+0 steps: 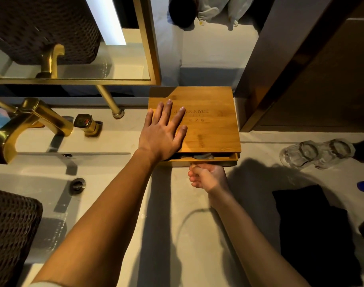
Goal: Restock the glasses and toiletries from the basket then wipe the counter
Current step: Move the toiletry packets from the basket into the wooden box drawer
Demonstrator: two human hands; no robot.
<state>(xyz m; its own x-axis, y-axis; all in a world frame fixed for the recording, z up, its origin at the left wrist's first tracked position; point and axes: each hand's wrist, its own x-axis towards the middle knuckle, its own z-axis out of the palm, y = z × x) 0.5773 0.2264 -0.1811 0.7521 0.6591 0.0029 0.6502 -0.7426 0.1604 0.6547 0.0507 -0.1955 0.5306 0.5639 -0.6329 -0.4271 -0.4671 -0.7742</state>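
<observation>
The left hand (163, 133) lies flat, fingers spread, on the lid of a wooden box (210, 129) that sits on the pale counter (166, 224). Just below the box's near edge, the right hand (208, 177) is curled with its fingertips at the front of a shallow drawer (204, 158), which stands slightly out; small packets show in the gap (too dim to tell what they are). Whether the right fingers actually grip the drawer front cannot be told. Right of the right hand, well apart from it, two clear glasses (317, 153) stand side by side, touching. A dark folded cloth (313, 228) lies nearer than them. Left of the left forearm, a woven basket (11, 230) sits beside the sink (42, 189) under a gold tap (28, 121).
</observation>
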